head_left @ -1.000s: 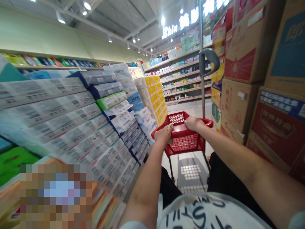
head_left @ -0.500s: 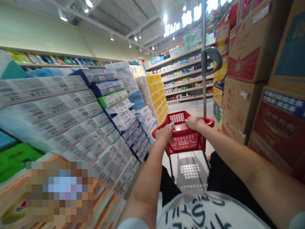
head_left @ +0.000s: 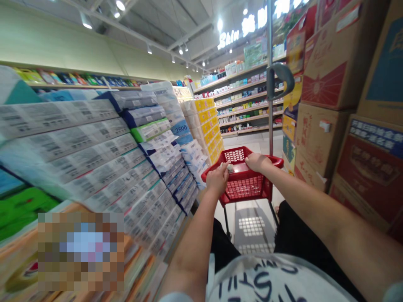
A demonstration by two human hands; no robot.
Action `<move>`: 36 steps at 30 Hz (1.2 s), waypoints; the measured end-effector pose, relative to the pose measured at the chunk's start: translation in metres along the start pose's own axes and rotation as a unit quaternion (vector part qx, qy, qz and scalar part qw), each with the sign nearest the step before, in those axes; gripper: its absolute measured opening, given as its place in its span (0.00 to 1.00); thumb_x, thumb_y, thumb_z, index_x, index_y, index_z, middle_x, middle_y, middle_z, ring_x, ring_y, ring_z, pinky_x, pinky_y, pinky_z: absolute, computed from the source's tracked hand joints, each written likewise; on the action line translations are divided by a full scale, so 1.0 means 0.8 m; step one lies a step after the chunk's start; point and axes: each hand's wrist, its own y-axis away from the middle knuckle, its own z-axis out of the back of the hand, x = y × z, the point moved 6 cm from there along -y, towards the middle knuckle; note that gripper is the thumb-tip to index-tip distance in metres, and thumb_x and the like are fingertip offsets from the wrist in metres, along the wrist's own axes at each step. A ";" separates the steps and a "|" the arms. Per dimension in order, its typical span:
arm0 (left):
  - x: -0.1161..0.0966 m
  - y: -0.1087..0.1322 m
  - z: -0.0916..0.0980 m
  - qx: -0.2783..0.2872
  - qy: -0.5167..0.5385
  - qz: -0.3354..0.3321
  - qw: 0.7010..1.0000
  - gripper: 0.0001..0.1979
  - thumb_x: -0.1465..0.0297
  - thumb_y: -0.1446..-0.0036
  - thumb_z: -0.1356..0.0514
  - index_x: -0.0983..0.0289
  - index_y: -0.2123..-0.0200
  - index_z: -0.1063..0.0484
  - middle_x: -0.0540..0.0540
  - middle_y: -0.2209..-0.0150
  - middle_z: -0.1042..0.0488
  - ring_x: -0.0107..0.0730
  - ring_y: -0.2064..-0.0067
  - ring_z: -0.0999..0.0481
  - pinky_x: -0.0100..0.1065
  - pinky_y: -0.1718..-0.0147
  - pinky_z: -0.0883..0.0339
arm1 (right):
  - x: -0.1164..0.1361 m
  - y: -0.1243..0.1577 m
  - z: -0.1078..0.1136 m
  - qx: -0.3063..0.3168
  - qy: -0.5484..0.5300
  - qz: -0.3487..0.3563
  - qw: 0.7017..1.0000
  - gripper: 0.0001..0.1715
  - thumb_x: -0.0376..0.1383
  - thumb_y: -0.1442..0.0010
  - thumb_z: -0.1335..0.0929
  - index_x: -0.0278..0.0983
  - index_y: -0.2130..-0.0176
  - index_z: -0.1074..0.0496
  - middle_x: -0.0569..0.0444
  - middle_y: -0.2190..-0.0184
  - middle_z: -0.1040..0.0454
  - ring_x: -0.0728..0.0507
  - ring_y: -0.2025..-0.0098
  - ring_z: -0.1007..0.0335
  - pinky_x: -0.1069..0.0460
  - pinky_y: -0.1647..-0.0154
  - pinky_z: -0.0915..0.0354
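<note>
A red plastic shopping cart [head_left: 247, 191] with a perforated basket stands in front of me. My left hand [head_left: 217, 178] rests over the left part of its red handle, fingers bent across it and looser than a full fist. Beside those fingertips is a small pale thing [head_left: 230, 168], too small to make out. My right hand [head_left: 257, 162] is closed round the right part of the handle. The fingers' undersides are hidden. Rising at the cart's right is a metal pole [head_left: 270, 126] carrying a grey hook-shaped grip [head_left: 280, 79].
Stacked paper packs [head_left: 94, 147] line the left side, close to the cart. Yellow-sided packs [head_left: 209, 126] stand farther on. Piled cardboard boxes [head_left: 325, 84] border the right. Stocked shelves [head_left: 248, 100] cross the far end, beyond pale floor.
My left fingers have loosened and straightened somewhat on the handle, and the small pale thing shows more clearly. My right hand keeps its place. The view has shifted very slightly.
</note>
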 end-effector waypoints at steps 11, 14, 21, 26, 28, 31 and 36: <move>-0.002 -0.004 0.006 0.065 0.025 0.042 0.997 0.25 0.52 0.37 0.62 0.47 0.41 0.42 0.48 0.45 0.31 0.38 0.50 0.28 0.38 0.53 0.37 | -0.006 0.003 0.002 -0.007 -0.026 -0.032 0.999 0.23 0.36 0.36 0.45 0.31 0.52 0.28 0.39 0.54 0.28 0.38 0.55 0.30 0.47 0.58 0.36; -0.001 -0.011 0.003 0.109 0.011 0.085 0.990 0.27 0.50 0.38 0.63 0.48 0.42 0.40 0.51 0.48 0.28 0.42 0.54 0.26 0.41 0.56 0.35 | -0.003 0.003 0.002 -0.007 -0.009 -0.014 1.000 0.22 0.35 0.37 0.44 0.31 0.53 0.28 0.38 0.54 0.28 0.37 0.55 0.30 0.47 0.57 0.36; -0.011 -0.009 0.007 0.110 0.010 0.081 0.991 0.24 0.54 0.36 0.62 0.47 0.40 0.43 0.48 0.41 0.37 0.39 0.45 0.33 0.39 0.51 0.40 | -0.001 0.002 0.002 -0.015 0.006 0.005 1.000 0.23 0.34 0.37 0.45 0.28 0.52 0.28 0.36 0.54 0.28 0.37 0.55 0.30 0.47 0.58 0.35; -0.002 -0.011 0.002 0.111 -0.009 0.106 0.988 0.29 0.54 0.37 0.60 0.57 0.36 0.53 0.57 0.49 0.28 0.41 0.52 0.27 0.40 0.54 0.38 | 0.003 0.001 0.003 -0.020 0.023 0.024 0.999 0.23 0.34 0.38 0.44 0.28 0.53 0.28 0.36 0.54 0.28 0.36 0.55 0.30 0.46 0.58 0.35; 0.005 -0.017 -0.003 0.128 -0.013 0.134 0.983 0.30 0.53 0.37 0.60 0.62 0.37 0.50 0.60 0.53 0.26 0.44 0.55 0.26 0.40 0.57 0.37 | 0.001 0.001 0.002 -0.017 0.009 0.009 1.000 0.23 0.34 0.37 0.44 0.29 0.53 0.28 0.36 0.55 0.27 0.37 0.55 0.29 0.47 0.58 0.35; 0.007 -0.027 -0.010 0.162 -0.015 0.128 0.978 0.27 0.55 0.37 0.63 0.63 0.46 0.37 0.62 0.53 0.27 0.45 0.54 0.26 0.40 0.58 0.36 | -0.003 0.002 0.001 -0.012 -0.015 -0.015 1.000 0.22 0.35 0.37 0.44 0.30 0.54 0.27 0.38 0.55 0.27 0.38 0.56 0.29 0.48 0.58 0.35; 0.004 -0.029 -0.011 0.148 -0.005 0.108 0.983 0.24 0.58 0.36 0.63 0.59 0.45 0.39 0.59 0.52 0.27 0.43 0.54 0.26 0.40 0.58 0.36 | -0.007 0.003 0.001 -0.007 -0.037 -0.038 0.999 0.21 0.36 0.37 0.43 0.32 0.53 0.28 0.38 0.55 0.27 0.38 0.56 0.29 0.47 0.57 0.36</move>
